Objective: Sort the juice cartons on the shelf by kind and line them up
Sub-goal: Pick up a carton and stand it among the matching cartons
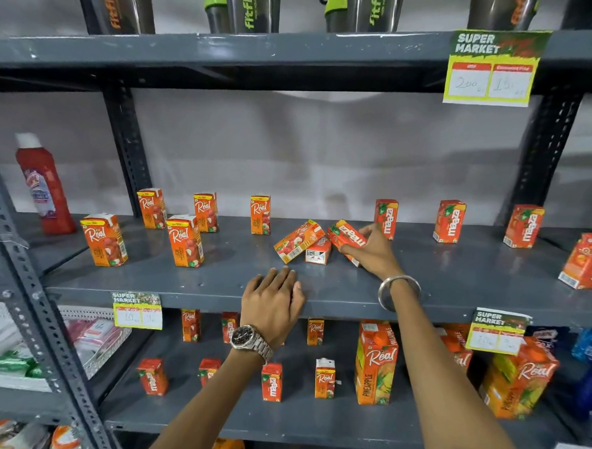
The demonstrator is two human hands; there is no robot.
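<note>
- Head view looks down on a grey metal shelf [318, 294], my landmark for everything below.
- My right hand [372, 250] reaches to the middle of the shelf, fingers closed around a tilted Maaza carton [346, 236], thumb on its upper edge.
- My left hand [271, 300] lies flat and spread on the shelf's front lip, holding nothing.
- Just left of the gripped carton, two more sit in a heap: a toppled Real carton [297, 241] and a small carton on its side [318, 252], touching each other.
- Toward the shelf's left end, five Real cartons [184, 240] stand upright in two loose rows.
- Toward its right end, Maaza cartons [449, 221] stand upright along the back, well apart.
- I judge the sorting is mostly done; the middle heap is what remains.
- Next, I would likely stand this carton among the right-end Maaza group, label forward, without knocking its neighbours.
</note>
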